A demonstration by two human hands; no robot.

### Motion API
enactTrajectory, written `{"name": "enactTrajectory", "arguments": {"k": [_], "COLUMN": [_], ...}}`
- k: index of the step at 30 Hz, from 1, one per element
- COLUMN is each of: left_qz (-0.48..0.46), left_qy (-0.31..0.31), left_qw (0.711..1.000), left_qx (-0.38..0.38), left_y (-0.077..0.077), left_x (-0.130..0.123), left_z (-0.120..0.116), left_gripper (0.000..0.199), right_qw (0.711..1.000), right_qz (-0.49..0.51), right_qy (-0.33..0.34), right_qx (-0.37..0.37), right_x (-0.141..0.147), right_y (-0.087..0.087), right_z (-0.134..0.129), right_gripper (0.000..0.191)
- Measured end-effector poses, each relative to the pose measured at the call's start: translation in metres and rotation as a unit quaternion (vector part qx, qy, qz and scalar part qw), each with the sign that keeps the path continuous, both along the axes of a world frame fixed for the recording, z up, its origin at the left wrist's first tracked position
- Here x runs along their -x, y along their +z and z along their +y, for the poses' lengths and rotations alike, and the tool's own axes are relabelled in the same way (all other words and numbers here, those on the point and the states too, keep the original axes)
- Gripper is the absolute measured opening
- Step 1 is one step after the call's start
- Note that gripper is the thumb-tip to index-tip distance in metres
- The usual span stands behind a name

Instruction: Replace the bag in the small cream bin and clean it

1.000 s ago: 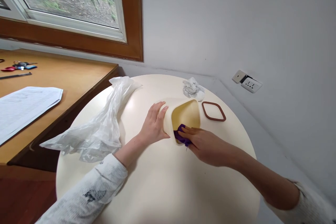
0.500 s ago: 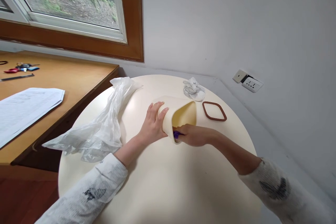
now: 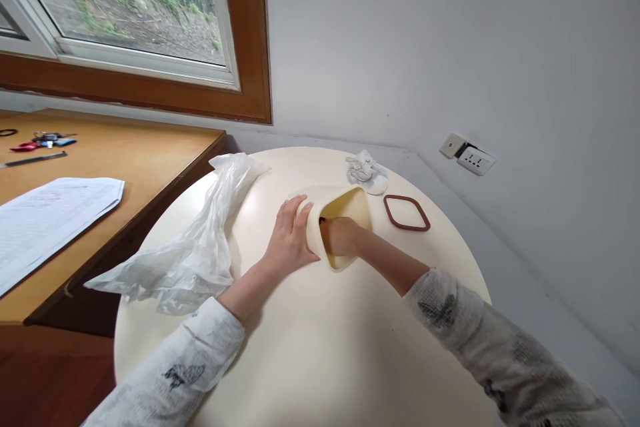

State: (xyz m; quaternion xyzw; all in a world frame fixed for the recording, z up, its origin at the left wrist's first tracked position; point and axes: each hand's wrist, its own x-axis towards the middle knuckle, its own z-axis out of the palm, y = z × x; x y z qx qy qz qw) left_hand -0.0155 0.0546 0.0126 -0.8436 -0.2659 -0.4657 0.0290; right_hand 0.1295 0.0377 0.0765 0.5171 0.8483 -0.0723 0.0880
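Note:
A cream bin (image 3: 311, 230) with a rounded-square mouth lies on its side on the round table, its opening turned to the right and towards me. My left hand (image 3: 290, 233) grips its outer wall near the rim, thumb below and fingers over the top. My right hand (image 3: 343, 237) is inside the mouth up to the wrist. Its fingers look curled but are mostly hidden by the rim, and a small dark bit shows beside them. What they hold cannot be made out now. To the right lies a brown rounded-square ring (image 3: 407, 213).
A crumpled clear plastic bag (image 3: 200, 247) covers the table's left side. Crumpled whitish material (image 3: 367, 172) lies near the back edge. On the wooden desk (image 3: 165, 153) at left are papers (image 3: 55, 220) and keys (image 3: 47, 140). A wall socket (image 3: 476, 160) is at right.
My right hand has pushed deeper into the bin, leftwards, with its sleeve following. The purple thing seen at its fingers before is now out of sight. My left hand keeps its grip.

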Motion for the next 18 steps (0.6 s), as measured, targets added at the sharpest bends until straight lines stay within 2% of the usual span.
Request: {"name": "enactTrajectory", "arguments": {"k": [5, 8, 11, 13, 14, 16, 18], "left_qz": [-0.015, -0.017, -0.018, -0.024, -0.033, -0.053, -0.07], "left_qy": [-0.008, -0.005, -0.007, -0.003, 0.004, 0.025, 0.043], "left_qw": [0.999, 0.998, 0.998, 0.997, 0.995, 0.991, 0.987], "left_qx": [0.043, 0.056, 0.063, 0.08, 0.092, 0.121, 0.137], "left_y": [-0.001, 0.0, 0.003, 0.006, 0.009, 0.014, 0.018], "left_x": [0.002, 0.002, 0.001, 0.0, 0.0, 0.001, 0.002], "left_z": [0.004, 0.003, 0.0, -0.003, -0.004, -0.006, -0.006], "left_gripper": [0.103, 0.105, 0.107, 0.109, 0.111, 0.113, 0.113], "right_qw": [0.998, 0.989, 0.961, 0.921, 0.889, 0.8, 0.694], "right_qz": [-0.008, 0.105, 0.222, 0.308, 0.36, 0.475, 0.588], "right_qy": [-0.046, -0.076, -0.11, -0.169, -0.211, -0.303, -0.369], "right_qx": [0.048, 0.067, 0.121, 0.17, 0.189, 0.207, 0.19], "right_x": [-0.021, -0.04, -0.062, -0.076, -0.083, -0.095, -0.103], "right_y": [0.032, 0.054, 0.064, 0.063, 0.061, 0.055, 0.051], "right_z": [-0.034, -0.063, -0.087, -0.095, -0.098, -0.1, -0.098], "right_gripper": [0.027, 0.033, 0.035, 0.034, 0.034, 0.035, 0.033]}}
